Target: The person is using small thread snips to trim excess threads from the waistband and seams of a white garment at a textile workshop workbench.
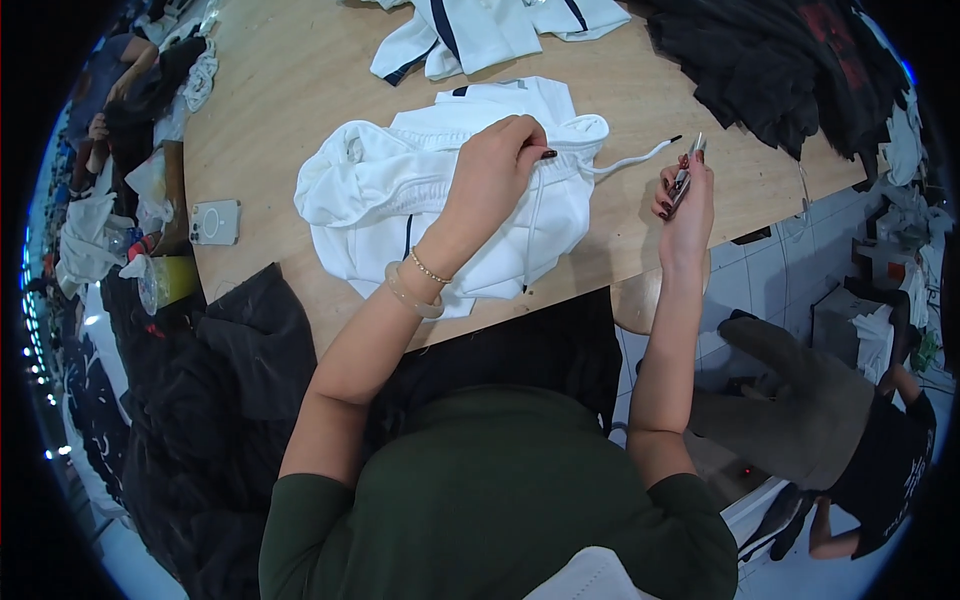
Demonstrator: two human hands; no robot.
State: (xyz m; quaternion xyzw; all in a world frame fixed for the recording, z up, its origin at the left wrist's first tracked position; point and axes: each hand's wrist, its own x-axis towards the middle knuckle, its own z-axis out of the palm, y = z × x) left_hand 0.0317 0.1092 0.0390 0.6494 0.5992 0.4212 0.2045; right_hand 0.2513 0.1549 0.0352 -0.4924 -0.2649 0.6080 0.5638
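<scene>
Left fingers (pixel 532 136) pinch the white garment (pixel 560 220) at its waistband (pixel 440 190), while right fingers (pixel 665 187) clasp metal snips (pixel 682 181).

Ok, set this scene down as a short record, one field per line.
Surface: pale wood-look table
Main item: white garment with gathered waistband, lying in loose folds
Left grip: fingers curled at the waistband; exact hold hidden
Right grip: holding small metal snips, tips pointing away from the wearer, to the right of the garment
Drawstring: one dark-tipped end stretches across the table toward the snips
Left side: pale phone, lying flat
Far side: white-and-navy garment
Far right: dark garments, heaped
</scene>
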